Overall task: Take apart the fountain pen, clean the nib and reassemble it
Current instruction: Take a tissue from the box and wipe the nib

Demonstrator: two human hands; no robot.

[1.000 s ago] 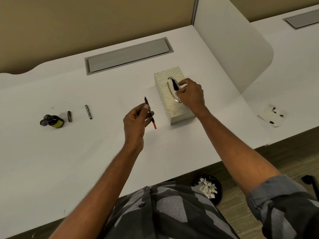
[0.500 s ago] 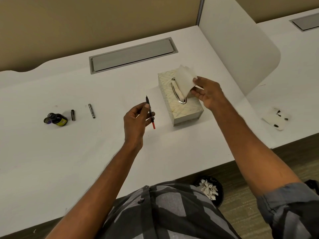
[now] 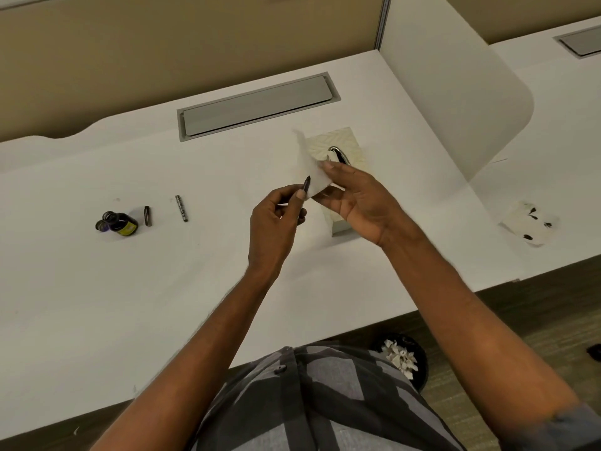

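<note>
Left hand [image 3: 276, 219] pinches the nib section [image 3: 306, 182], fingers closed on it, dark tip pointing up against the tissue [image 3: 310, 170]. Right hand [image 3: 354, 196] holds that tissue, fingers partly curled around the sheet.

Risks, as I judge them: the thin, soft tissue tears on the pointed nib, ink soaks through onto fingers, and a hard squeeze bends the tines.

Other pen parts lie far left on the smooth white desk [image 3: 97, 304]: patterned metal barrel [image 3: 181, 208], short dark cap [image 3: 147, 216], small dark glass ink bottle [image 3: 122, 223]. The embossed tissue box [image 3: 344, 148] sits just behind the hands.
</note>
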